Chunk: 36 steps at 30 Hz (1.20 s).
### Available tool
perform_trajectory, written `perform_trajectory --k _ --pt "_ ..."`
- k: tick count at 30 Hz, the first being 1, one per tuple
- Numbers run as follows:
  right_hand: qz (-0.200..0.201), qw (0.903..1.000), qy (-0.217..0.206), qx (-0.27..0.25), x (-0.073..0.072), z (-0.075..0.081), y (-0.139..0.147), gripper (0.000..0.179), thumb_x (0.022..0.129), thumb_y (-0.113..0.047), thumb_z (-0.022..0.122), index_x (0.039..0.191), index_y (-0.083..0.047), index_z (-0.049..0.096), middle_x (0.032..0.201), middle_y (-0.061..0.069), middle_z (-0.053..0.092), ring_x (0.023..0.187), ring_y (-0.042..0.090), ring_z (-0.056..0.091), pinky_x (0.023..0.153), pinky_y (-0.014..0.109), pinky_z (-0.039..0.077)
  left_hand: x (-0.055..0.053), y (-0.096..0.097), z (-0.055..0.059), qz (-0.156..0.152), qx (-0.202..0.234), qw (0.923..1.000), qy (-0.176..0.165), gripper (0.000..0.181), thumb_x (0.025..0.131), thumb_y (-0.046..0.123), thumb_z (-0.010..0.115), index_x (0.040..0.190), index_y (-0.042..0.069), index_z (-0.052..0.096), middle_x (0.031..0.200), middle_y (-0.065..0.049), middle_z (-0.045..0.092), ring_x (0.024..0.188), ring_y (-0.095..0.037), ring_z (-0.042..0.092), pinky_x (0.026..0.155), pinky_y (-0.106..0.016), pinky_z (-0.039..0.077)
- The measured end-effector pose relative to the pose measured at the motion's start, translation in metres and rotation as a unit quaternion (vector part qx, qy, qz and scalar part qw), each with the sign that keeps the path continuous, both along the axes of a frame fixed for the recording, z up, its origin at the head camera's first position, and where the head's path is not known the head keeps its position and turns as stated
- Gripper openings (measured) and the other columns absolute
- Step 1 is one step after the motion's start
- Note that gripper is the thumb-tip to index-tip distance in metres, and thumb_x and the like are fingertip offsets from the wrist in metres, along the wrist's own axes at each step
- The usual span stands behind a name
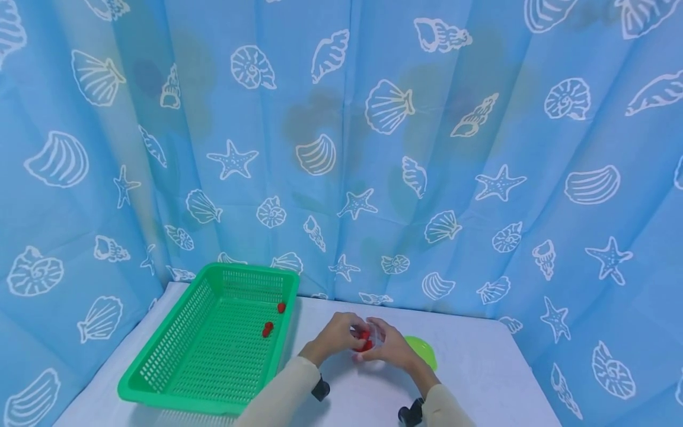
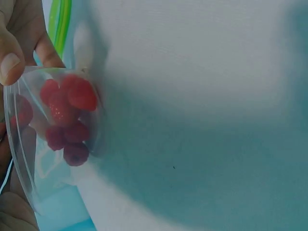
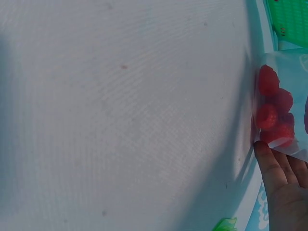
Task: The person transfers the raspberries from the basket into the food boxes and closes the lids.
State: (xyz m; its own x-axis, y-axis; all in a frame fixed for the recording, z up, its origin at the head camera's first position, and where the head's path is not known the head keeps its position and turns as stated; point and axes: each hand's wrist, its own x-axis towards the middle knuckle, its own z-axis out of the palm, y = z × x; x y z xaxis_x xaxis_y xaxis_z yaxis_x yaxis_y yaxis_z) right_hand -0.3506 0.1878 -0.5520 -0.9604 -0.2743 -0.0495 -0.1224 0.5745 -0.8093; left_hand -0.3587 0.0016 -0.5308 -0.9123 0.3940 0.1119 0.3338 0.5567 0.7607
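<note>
white table (image 1: 491, 367), clear bag (image 3: 291, 72), berries (image 2: 65, 109) inside

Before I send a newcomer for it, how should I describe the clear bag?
Find the big green basket on the white table. To its right, look between the person's left hand and right hand. The clear bag there is see-through, showing red berries inside, unlike the lime-green item beside the right hand.
</note>
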Motion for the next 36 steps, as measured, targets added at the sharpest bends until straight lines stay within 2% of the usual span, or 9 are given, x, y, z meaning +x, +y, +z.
perform_trajectory --k 7,11,15,19,23,28,32,36 --pt "0.007 1.0000 0.006 -0.001 -0.001 0.000 0.000 0.106 0.060 -0.048 0.090 0.148 -0.018 0.040 0.148 0.009 0.043 0.136 0.038 0.037 0.098 0.064 0.041 -0.004 -0.001 -0.003 -0.029 -0.035 0.9990 0.002 0.031 0.075 0.009 0.084 0.104 0.017 0.075 0.089 0.013 0.064 0.078 -0.004 0.060 0.072 -0.022 0.056" --pt "0.013 0.9999 0.006 -0.005 -0.003 -0.002 0.000 0.106 0.060 -0.048 0.090 0.148 -0.018 0.040 0.149 0.008 0.043 0.136 0.038 0.038 0.098 0.063 0.041 -0.004 -0.001 -0.002 -0.036 -0.064 0.9973 0.000 0.030 0.076 0.009 0.084 0.103 0.016 0.075 0.088 0.011 0.066 0.077 -0.004 0.060 0.073 -0.022 0.056" --pt "0.012 0.9999 0.009 -0.001 -0.002 -0.002 0.000 0.106 0.060 -0.048 0.090 0.149 -0.018 0.039 0.148 0.008 0.044 0.136 0.038 0.038 0.099 0.063 0.040 -0.003 -0.001 0.002 -0.036 -0.071 0.9968 -0.003 0.030 0.076 0.008 0.083 0.104 0.015 0.075 0.091 0.008 0.067 0.078 -0.005 0.061 0.074 -0.022 0.056" --pt "0.008 0.9999 0.005 -0.003 0.000 0.001 -0.001 0.107 0.060 -0.046 0.091 0.149 -0.017 0.039 0.146 0.009 0.045 0.135 0.039 0.038 0.098 0.061 0.042 -0.002 -0.006 0.011 -0.018 -0.061 0.9979 -0.004 0.031 0.078 0.007 0.081 0.108 0.013 0.074 0.097 0.004 0.068 0.084 -0.009 0.063 0.074 -0.025 0.057" --pt "0.013 0.9997 -0.006 -0.018 0.001 0.004 -0.004 0.108 0.060 -0.043 0.091 0.149 -0.015 0.037 0.145 0.008 0.048 0.134 0.037 0.041 0.097 0.059 0.044 -0.006 -0.020 0.028 0.013 -0.054 0.9984 0.009 0.028 0.083 0.010 0.077 0.110 0.014 0.072 0.107 -0.002 0.068 0.095 -0.016 0.064 0.079 -0.028 0.057" --pt "-0.007 0.9999 -0.004 0.011 0.000 0.006 -0.007 0.114 0.057 -0.048 0.091 0.151 -0.019 0.034 0.148 0.004 0.044 0.137 0.034 0.037 0.097 0.061 0.043 -0.012 -0.044 0.046 0.046 -0.046 0.9977 0.018 0.027 0.086 0.017 0.075 0.113 0.018 0.070 0.113 -0.002 0.066 0.103 -0.019 0.063 0.082 -0.031 0.057" --pt "-0.019 0.9995 0.015 0.019 -0.002 0.006 -0.010 0.113 0.055 -0.046 0.093 0.151 -0.026 0.035 0.151 0.001 0.041 0.139 0.034 0.033 0.099 0.062 0.041 -0.016 -0.063 0.055 0.054 -0.050 0.9964 0.043 0.027 0.088 0.016 0.073 0.115 0.013 0.069 0.112 -0.002 0.067 0.104 -0.020 0.064 0.083 -0.032 0.056" --pt "-0.025 0.9987 0.043 0.006 -0.001 0.007 -0.014 0.105 0.057 -0.041 0.093 0.147 -0.033 0.039 0.150 0.000 0.042 0.138 0.034 0.034 0.100 0.062 0.040 -0.021 -0.081 0.061 0.052 -0.031 0.9968 0.053 0.024 0.090 0.010 0.069 0.114 0.006 0.069 0.111 -0.007 0.067 0.103 -0.022 0.064 0.085 -0.035 0.056"
